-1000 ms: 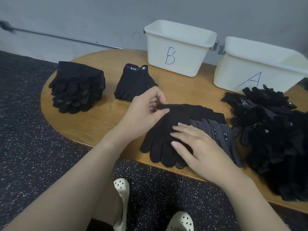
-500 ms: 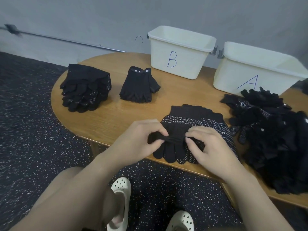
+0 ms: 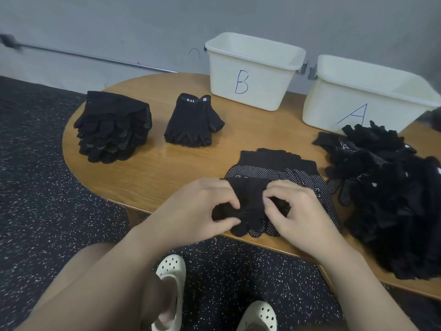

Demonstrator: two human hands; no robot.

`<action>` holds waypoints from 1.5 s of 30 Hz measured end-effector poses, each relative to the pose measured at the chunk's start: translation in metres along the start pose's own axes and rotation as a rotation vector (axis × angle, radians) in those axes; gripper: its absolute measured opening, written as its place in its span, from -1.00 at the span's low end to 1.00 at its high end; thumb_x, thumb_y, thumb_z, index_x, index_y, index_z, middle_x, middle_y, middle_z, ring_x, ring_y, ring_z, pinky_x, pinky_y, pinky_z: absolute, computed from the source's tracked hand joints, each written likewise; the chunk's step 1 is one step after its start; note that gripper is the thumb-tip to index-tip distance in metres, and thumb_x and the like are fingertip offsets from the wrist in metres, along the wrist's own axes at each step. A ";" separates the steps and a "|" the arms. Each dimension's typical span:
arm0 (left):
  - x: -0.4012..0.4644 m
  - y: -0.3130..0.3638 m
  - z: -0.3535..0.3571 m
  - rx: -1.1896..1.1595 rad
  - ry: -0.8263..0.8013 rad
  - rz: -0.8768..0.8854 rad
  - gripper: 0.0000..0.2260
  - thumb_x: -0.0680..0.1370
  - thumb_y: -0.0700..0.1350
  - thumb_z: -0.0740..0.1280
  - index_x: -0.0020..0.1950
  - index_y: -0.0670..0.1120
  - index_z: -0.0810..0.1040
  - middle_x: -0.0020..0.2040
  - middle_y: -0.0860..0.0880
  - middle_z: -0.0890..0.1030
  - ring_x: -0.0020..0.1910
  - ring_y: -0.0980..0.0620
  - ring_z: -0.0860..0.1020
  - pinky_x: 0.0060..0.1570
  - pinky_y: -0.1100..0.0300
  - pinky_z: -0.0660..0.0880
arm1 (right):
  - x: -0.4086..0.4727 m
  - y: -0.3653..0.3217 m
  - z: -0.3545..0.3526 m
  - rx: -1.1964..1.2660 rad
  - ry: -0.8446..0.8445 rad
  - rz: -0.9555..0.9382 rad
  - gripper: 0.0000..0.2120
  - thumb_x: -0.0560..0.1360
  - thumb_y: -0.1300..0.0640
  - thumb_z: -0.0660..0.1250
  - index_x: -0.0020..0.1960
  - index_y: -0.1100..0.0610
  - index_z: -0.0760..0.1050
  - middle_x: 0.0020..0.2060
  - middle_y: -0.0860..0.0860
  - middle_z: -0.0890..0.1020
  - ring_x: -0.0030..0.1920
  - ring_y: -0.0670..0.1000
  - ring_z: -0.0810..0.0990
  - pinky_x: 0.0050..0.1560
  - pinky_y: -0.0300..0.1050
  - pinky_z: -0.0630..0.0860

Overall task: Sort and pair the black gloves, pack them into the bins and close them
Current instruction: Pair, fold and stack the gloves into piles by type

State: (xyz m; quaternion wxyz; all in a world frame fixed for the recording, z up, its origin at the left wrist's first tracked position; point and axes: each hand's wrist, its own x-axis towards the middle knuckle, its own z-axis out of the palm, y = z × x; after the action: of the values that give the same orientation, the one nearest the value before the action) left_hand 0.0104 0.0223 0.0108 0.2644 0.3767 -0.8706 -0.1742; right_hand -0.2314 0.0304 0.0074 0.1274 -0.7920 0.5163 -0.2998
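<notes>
Black dotted gloves fanned flat under both hands, top one bunched between pinching fingers. Neat glove stack far left of the left hand; fingerless pair beyond it. Loose heap right of the right hand. Open white bins B and A beyond.

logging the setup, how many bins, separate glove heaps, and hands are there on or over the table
white bins: 2 (B, A)
black glove heaps: 4 (far-left stack, fingerless stack, dotted stack being handled, big loose heap)
hands: 2 (left, right)
total: 8
</notes>
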 end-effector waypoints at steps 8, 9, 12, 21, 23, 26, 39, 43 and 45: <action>0.009 0.001 0.004 0.017 0.063 -0.053 -0.79 0.63 0.07 0.37 -0.04 -0.03 0.70 -0.09 0.15 0.65 -0.07 0.11 0.54 0.08 0.06 0.46 | 0.002 -0.012 0.007 -0.032 0.239 -0.003 -0.85 0.59 0.13 0.32 -0.10 0.12 0.63 -0.12 -0.10 0.62 -0.04 -0.02 0.59 0.05 0.03 0.55; 0.010 0.002 0.005 0.020 0.105 -0.069 -0.80 0.65 0.03 0.33 -0.01 -0.03 0.69 -0.04 0.15 0.64 -0.02 0.10 0.55 0.13 0.05 0.44 | 0.002 -0.014 0.009 -0.060 0.243 -0.012 -0.85 0.59 0.12 0.31 -0.05 0.13 0.64 -0.07 -0.08 0.61 0.00 -0.01 0.59 0.11 0.03 0.54; 0.013 0.004 0.008 0.056 0.138 -0.128 -0.79 0.67 -0.07 0.29 0.19 -0.06 0.69 0.18 0.10 0.64 0.18 0.10 0.55 0.30 0.09 0.38 | 0.002 -0.019 0.015 -0.145 0.286 -0.030 -0.84 0.57 0.12 0.34 0.05 0.16 0.64 0.05 -0.02 0.59 0.07 0.04 0.57 0.16 0.07 0.50; 0.009 0.002 0.009 0.096 -0.059 -0.161 -0.62 0.68 -0.01 0.29 0.50 0.00 0.51 0.54 0.10 0.42 0.53 0.17 0.32 0.55 0.17 0.21 | -0.009 -0.025 0.025 -0.236 -0.029 -0.049 -0.57 0.68 -0.04 0.15 0.46 0.10 0.49 0.51 -0.03 0.43 0.55 -0.05 0.30 0.61 -0.02 0.13; 0.008 0.001 0.010 0.078 -0.065 -0.169 -0.59 0.68 0.00 0.29 0.54 0.02 0.47 0.56 0.12 0.40 0.55 0.21 0.29 0.56 0.22 0.18 | -0.010 -0.025 0.026 -0.279 -0.128 -0.020 -0.49 0.70 -0.08 0.06 0.57 0.09 0.37 0.58 -0.04 0.33 0.61 -0.09 0.17 0.65 -0.03 0.01; 0.005 -0.001 0.012 0.113 -0.096 -0.223 -0.52 0.69 0.09 0.23 0.61 0.04 0.34 0.62 0.15 0.28 0.59 0.27 0.16 0.54 0.41 0.04 | -0.012 -0.023 0.027 -0.355 -0.227 0.018 -0.41 0.70 -0.15 -0.11 0.66 0.05 0.15 0.64 -0.08 0.16 0.64 -0.15 -0.02 0.65 -0.04 -0.11; -0.011 -0.017 0.009 0.354 -0.229 -0.365 -0.30 0.63 0.30 -0.26 0.71 -0.01 -0.13 0.70 0.09 -0.08 0.65 0.20 -0.19 0.64 0.09 -0.17 | -0.012 -0.015 0.010 -0.462 -0.259 0.232 -0.08 0.50 -0.48 -0.45 0.69 0.03 -0.12 0.65 -0.11 -0.06 0.62 -0.19 -0.23 0.63 -0.02 -0.30; 0.002 -0.021 0.009 0.150 -0.024 -0.415 -0.34 0.64 0.31 -0.11 0.64 -0.01 0.26 0.59 0.05 0.36 0.59 0.09 0.21 0.59 0.15 0.03 | -0.006 -0.018 0.009 -0.323 -0.143 0.260 -0.11 0.55 -0.44 -0.33 0.67 0.08 0.12 0.63 -0.05 0.21 0.63 -0.16 0.05 0.64 -0.08 -0.23; 0.012 -0.025 0.009 0.140 0.002 -0.415 -0.40 0.64 0.29 0.04 0.57 0.01 0.38 0.48 0.06 0.47 0.48 0.05 0.33 0.50 0.09 0.17 | 0.001 -0.018 0.008 -0.280 -0.088 0.232 -0.24 0.63 -0.36 -0.18 0.59 0.08 0.31 0.56 -0.05 0.36 0.60 -0.12 0.18 0.65 -0.06 -0.14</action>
State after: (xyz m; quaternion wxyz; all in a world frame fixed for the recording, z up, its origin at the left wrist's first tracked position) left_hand 0.0123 -0.0020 -0.0050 0.1969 0.5655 -0.7840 -0.1639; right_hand -0.2133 0.0362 0.0105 0.0721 -0.7495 0.6349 -0.1733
